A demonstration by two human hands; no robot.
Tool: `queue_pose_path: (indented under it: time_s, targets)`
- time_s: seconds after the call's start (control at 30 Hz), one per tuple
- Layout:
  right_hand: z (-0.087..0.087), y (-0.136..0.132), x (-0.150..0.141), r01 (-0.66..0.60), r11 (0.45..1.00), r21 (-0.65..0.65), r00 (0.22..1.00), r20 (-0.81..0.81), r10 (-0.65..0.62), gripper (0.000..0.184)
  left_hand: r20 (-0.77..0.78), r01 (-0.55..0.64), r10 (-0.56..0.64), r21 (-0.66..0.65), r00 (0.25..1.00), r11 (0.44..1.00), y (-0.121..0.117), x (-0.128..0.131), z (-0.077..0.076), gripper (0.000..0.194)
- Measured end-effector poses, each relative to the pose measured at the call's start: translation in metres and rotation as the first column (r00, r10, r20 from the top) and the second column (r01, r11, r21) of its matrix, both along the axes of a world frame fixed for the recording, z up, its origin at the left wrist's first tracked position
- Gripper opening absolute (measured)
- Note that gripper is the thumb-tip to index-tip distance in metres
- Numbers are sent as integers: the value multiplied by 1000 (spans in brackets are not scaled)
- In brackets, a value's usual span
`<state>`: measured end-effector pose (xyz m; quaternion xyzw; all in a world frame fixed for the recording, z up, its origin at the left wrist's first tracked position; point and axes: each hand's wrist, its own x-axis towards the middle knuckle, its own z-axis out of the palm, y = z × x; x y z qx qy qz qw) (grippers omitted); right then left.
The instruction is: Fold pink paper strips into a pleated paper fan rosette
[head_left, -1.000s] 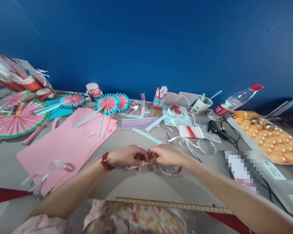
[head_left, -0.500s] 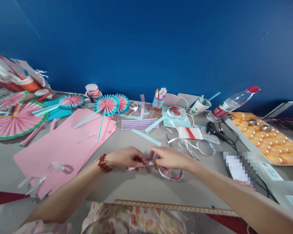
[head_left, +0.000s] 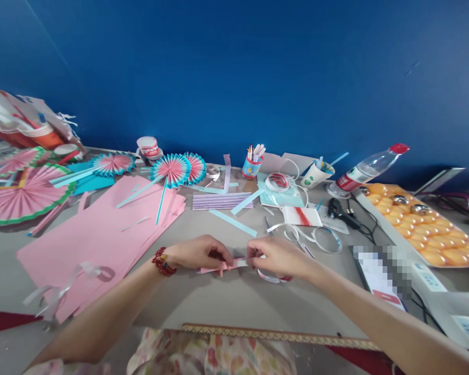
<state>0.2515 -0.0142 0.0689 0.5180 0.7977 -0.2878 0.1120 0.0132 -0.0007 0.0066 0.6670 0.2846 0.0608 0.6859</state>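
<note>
My left hand (head_left: 197,253), with a red bead bracelet on its wrist, pinches the left end of a narrow folded pink paper strip (head_left: 223,266) lying on the grey table (head_left: 219,297). My right hand (head_left: 277,256) pinches the strip's right end. Both hands are closed on it, a short gap apart. Under my right hand lies a roll of tape (head_left: 272,277), partly hidden by the fingers.
Pink paper sheets (head_left: 101,229) lie at left, with pink-and-blue paper fans (head_left: 172,167) and a large pink fan (head_left: 21,194) behind. A cup of pens (head_left: 251,164), a paper cup (head_left: 315,174), a water bottle (head_left: 365,169), an orange tray (head_left: 422,221) and a power strip (head_left: 449,307) stand at right.
My two hands have drawn apart a little along the pink strip, the right one sliding right. The view has shifted slightly.
</note>
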Motion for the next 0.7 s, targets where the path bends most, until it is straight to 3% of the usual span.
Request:
queue_pose_path:
  time_s: [0.5, 0.7]
  targets:
    - [-4, -8, -5, -36, 991, 129, 992, 128, 20, 18, 31, -4, 4, 10, 1000, 1000, 1, -3, 6, 34]
    - [-2, -8, -3, 54, 994, 97, 995, 74, -61, 29, 36, 15, -18, 67, 999, 998, 2, -5, 7, 36]
